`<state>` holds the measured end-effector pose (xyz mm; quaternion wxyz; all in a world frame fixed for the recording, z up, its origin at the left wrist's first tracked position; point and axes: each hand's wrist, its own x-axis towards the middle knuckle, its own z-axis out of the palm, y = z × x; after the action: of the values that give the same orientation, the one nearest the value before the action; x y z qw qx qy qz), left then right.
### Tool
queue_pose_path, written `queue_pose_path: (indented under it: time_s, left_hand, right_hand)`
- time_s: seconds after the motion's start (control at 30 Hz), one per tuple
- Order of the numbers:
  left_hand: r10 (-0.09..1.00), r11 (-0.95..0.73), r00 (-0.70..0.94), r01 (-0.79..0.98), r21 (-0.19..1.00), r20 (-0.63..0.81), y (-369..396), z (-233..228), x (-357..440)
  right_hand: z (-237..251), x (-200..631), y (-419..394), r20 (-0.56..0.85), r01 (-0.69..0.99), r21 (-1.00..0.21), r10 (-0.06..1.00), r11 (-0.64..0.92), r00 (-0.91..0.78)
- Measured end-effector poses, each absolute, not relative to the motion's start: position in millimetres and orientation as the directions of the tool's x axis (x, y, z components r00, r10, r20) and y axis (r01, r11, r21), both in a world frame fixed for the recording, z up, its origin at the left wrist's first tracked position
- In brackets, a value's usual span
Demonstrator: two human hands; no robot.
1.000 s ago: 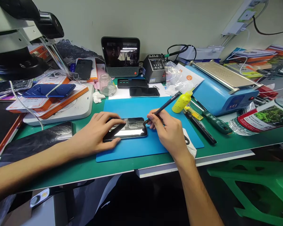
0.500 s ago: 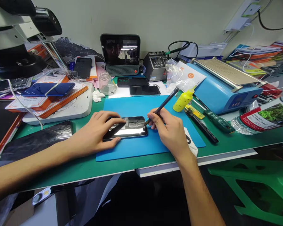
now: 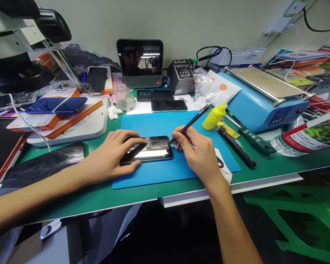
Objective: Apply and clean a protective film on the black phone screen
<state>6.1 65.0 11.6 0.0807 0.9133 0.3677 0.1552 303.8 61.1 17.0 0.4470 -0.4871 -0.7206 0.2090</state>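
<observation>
An opened phone (image 3: 151, 149) lies flat on a blue work mat (image 3: 165, 124) in the middle of the green bench. My left hand (image 3: 110, 156) rests on the phone's left half, fingers pressing it down onto the mat. My right hand (image 3: 199, 152) pinches a thin dark pen-shaped tool (image 3: 191, 123), held like a pen. The tool's tip touches the phone's right end, and its shaft slants up toward the right. A white cloth (image 3: 224, 168) lies partly under my right wrist.
A yellow bottle (image 3: 214, 117), dark screwdrivers (image 3: 238, 146) and a blue heating machine (image 3: 266, 101) sit to the right. Two phones (image 3: 161, 101), a glass jar (image 3: 124, 97), a small screen (image 3: 140, 62) and a soldering station (image 3: 183, 77) stand behind. A microscope (image 3: 19, 47) and stacked boxes (image 3: 57, 113) fill the left.
Both hands stay on the phone; the tool's shaft tilted slightly more upright and back down. The view drifted a little left.
</observation>
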Motion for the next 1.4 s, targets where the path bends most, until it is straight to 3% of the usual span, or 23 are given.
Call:
queue_pose_path:
  time_s: [1.4]
  left_hand:
    - [0.689,-0.724,0.686,0.646,0.240,0.232,64.3,10.4,5.1]
  right_hand:
    - [16.2,303.5,62.8,0.477,0.501,-0.715,0.864,0.487,-0.159]
